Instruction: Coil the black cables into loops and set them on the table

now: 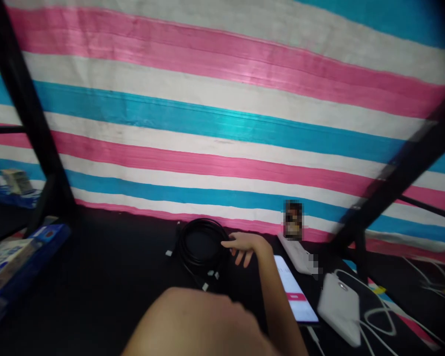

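Note:
My right hand [242, 245] reaches to the right edge of a coil of black cable [182, 245] lying on the black surface. Its fingers are apart and bent downward, and the thumb points left over the coil's rim. Whether the fingertips touch the cable I cannot tell. Several pale plug ends [205, 286] stick out around the coil. Close to the camera, a big blurred shape of bare skin, apparently my left hand [203, 321], fills the bottom middle; its fingers are hidden.
Right of my arm lie a lit phone [295, 291], a white power bank [341, 304] with white cables, and a pale slim device [297, 256]. Blue boxes [33, 264] lie at left. Black frame posts [37, 109] stand before a striped sheet [222, 128].

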Demonstrator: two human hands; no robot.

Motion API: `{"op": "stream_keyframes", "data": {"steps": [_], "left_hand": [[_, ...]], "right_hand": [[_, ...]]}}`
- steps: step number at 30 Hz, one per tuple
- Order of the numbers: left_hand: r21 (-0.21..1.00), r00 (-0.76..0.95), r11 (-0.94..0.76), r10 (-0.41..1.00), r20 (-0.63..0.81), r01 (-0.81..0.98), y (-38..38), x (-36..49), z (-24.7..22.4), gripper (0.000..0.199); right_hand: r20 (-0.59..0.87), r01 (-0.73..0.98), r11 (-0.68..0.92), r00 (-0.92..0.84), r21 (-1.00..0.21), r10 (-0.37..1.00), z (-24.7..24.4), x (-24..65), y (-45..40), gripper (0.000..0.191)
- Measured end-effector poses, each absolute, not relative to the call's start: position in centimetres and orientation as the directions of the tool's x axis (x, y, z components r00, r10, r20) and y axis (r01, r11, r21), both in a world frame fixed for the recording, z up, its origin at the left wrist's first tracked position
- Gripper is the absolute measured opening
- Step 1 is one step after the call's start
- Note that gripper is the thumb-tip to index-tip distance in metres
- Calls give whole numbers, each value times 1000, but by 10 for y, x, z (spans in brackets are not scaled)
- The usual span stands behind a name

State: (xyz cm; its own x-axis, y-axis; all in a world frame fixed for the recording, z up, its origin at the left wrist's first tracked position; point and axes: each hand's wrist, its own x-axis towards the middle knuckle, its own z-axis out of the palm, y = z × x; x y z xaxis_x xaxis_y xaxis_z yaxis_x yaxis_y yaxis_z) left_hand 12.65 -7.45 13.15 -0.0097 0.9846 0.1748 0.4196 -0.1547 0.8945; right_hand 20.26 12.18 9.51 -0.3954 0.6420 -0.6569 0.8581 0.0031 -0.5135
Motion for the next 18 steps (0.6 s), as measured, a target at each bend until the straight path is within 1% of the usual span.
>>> {"op": "stream_keyframes", "data": {"steps": [1, 3, 4, 5, 7, 9, 10, 12, 15, 16, 18], "left_hand": [[846, 145, -198, 979, 144, 495, -78, 118, 142, 33], [722, 428, -318, 903, 33, 614, -77, 102, 157, 45], [678, 502, -364, 865, -8, 639, -73, 94, 159, 49], [661, 490, -370, 872, 5, 653, -68, 85, 156, 51], [687, 361, -337, 926, 115, 644, -58, 65, 137, 50], [687, 78, -219, 970, 230, 693, -54, 41, 106, 45], [690, -22, -173, 964, 264, 703, -54, 29, 90, 42], [714, -162, -148, 924, 347, 684, -58, 4, 64, 36], [762, -420, -67, 802, 425, 644, -63, -22, 46, 26], [770, -483, -36, 759, 435, 637, -64, -26, 44, 24], [769, -551, 8, 702, 451, 639, -64, -28, 44, 25]], "right_hand": [[-665, 862, 9, -398, -507, 632, 96, 201, 121, 64], [-692, 873, 10, -392, -487, 606, 96, 201, 121, 61], [-706, 878, 9, -391, -479, 591, 95, 201, 123, 60], [-723, 882, -8, -380, -470, 577, 92, 202, 125, 60], [-734, 876, -35, -380, -481, 563, 83, 202, 131, 61], [-742, 893, -45, -344, -449, 576, 72, 202, 137, 55], [-744, 892, -51, -342, -450, 574, 67, 201, 140, 53], [-739, 888, -52, -346, -457, 578, 59, 200, 144, 50], [-720, 855, -17, -426, -519, 548, 55, 200, 145, 48], [-711, 838, -3, -460, -545, 532, 54, 200, 146, 48], [-689, 808, 22, -516, -589, 508, 54, 199, 146, 49]]}}
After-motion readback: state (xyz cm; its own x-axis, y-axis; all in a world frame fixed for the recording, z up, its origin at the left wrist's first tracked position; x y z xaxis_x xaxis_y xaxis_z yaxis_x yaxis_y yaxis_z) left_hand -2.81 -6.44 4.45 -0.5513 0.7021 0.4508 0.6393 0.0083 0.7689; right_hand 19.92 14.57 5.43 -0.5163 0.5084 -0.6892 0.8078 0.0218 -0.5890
